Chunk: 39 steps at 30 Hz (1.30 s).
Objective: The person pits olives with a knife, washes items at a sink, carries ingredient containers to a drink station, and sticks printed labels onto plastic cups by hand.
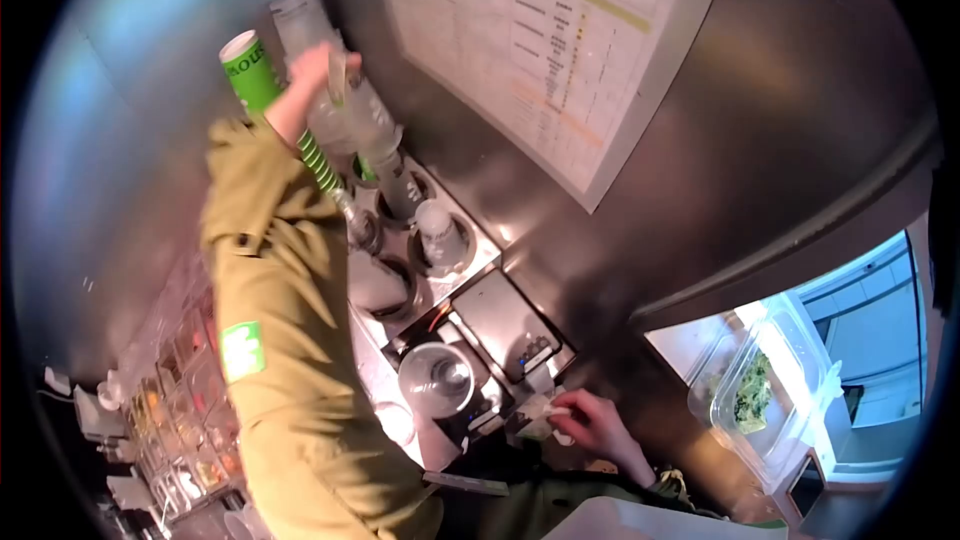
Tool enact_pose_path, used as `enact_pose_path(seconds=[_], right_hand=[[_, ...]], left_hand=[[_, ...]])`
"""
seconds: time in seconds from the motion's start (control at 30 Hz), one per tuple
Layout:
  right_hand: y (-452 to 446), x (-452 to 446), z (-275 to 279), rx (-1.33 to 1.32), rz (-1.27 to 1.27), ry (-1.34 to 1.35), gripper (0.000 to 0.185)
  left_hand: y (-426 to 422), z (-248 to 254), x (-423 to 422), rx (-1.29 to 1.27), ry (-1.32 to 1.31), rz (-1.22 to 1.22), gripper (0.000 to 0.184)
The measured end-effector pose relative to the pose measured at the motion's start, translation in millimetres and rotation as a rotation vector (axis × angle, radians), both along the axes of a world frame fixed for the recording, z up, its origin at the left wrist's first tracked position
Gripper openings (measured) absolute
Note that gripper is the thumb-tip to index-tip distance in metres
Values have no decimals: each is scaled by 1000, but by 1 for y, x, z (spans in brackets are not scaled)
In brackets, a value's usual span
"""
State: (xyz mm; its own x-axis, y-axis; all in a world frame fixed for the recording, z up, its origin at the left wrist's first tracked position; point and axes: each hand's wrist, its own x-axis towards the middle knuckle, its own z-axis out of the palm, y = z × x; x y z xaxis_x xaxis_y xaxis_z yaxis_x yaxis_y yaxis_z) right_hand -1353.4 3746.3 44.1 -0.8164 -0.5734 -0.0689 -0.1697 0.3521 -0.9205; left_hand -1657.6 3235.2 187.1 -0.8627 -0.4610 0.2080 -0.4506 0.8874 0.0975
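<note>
My left hand (318, 72) is raised at the upper left, in front of a tall stack of clear plastic cups (368, 120). Its fingers are closed and slightly blurred; a narrow pale piece shows at them, too unclear to name. Beside it stands a green and white paper cup stack (250, 70). Low on the right, my right hand (598, 428) has its fingers drawn together by a small whitish piece that I cannot make out. An open clear plastic cup (436, 380) stands to the left of that hand, near a flat metal-topped device (500, 320) with small blue lights.
Metal cup holders (470, 230) with round openings hold more cups. A printed sheet (540, 40) hangs on the metal wall. At right, a clear container (752, 390) holds something leafy green. Clear bins of colourful contents (185, 400) line the lower left.
</note>
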Motion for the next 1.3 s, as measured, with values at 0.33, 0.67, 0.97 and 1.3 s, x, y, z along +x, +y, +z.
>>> enact_pose_path(seconds=[0.33,0.67,0.97,1.3], right_hand=[[-46,10,75,-802,44,-159,19],[-131,4,178,-1264,26,196,28],[-100,53,183,-522,-522,798,63],[-40,-10,34,-967,14,262,63]], left_hand=[[58,132,255,1313,350,-240,44],[240,107,468,1449,650,-218,46],[299,67,525,1785,695,-202,47],[350,-71,516,2436,-4,13,45]])
